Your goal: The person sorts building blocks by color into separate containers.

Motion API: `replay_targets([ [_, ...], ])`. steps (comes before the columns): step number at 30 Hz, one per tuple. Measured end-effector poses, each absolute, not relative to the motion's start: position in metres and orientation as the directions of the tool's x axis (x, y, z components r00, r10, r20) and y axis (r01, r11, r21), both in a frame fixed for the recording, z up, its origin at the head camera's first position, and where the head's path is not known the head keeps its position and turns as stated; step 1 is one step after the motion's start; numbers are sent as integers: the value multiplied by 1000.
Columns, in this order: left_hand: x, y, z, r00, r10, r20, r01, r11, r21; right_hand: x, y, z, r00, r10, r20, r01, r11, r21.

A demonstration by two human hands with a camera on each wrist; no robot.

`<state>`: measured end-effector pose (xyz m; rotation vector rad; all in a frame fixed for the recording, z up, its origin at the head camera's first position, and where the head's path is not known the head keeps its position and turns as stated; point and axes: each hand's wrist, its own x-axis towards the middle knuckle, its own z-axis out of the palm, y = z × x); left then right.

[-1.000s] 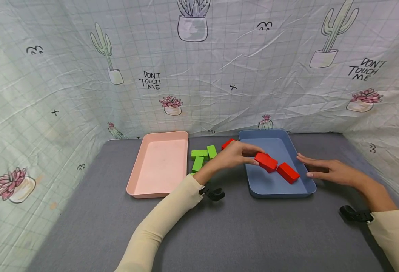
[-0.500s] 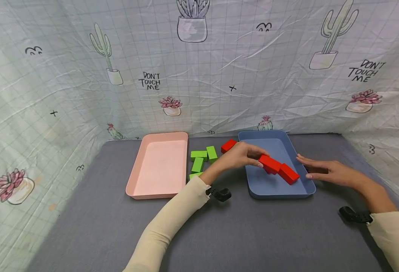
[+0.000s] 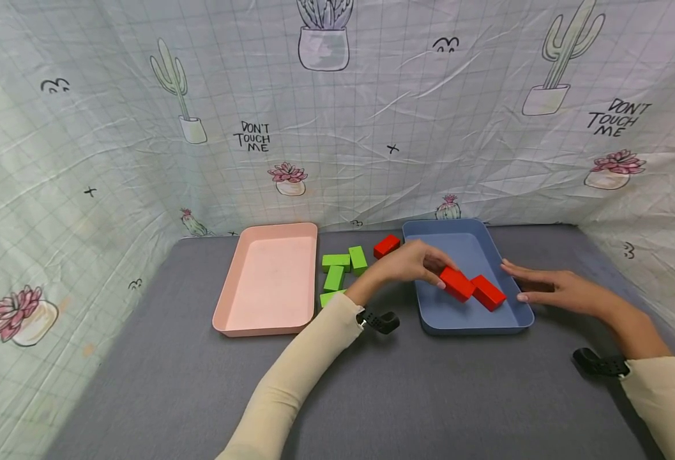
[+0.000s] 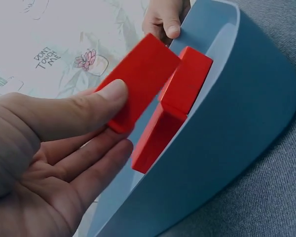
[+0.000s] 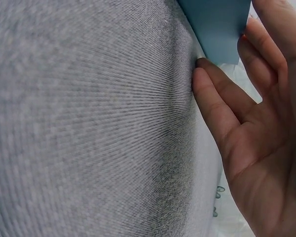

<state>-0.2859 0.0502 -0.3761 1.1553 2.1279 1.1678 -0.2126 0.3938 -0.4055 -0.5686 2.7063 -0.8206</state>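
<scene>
My left hand [image 3: 410, 260] pinches a red rectangular block [image 4: 143, 81] between thumb and fingers, over the blue tray [image 3: 446, 316]. Close beside it inside the tray lies another red block [image 3: 488, 293]. The left wrist view reveals one more red block [image 4: 159, 138] under the held one, mostly hidden from the head view. My right hand [image 3: 564, 287] is at the tray's right side, its fingers extended, fingertips right at the outer wall. In the right wrist view, part of the tray's blue wall [image 5: 219, 29] shows by those fingers.
A pink tray [image 3: 271, 281] stands to the left. Several green blocks [image 3: 334, 279] lie between the trays, partly behind my left forearm. Outside the blue tray's back left corner sits a red block [image 3: 386, 246]. A printed cloth [image 3: 371, 115] hangs behind the grey surface.
My left hand has moved a little to the right with its red block, up against the other red block in view. The right hand stays at the tray's side.
</scene>
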Motion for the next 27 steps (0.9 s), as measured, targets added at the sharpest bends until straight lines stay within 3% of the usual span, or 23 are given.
replay_targets([
  [27,-308,65,-382,-426,894,-142,413,331,849,-214,394,-406,-887,-444,-125,-300,760,-576],
])
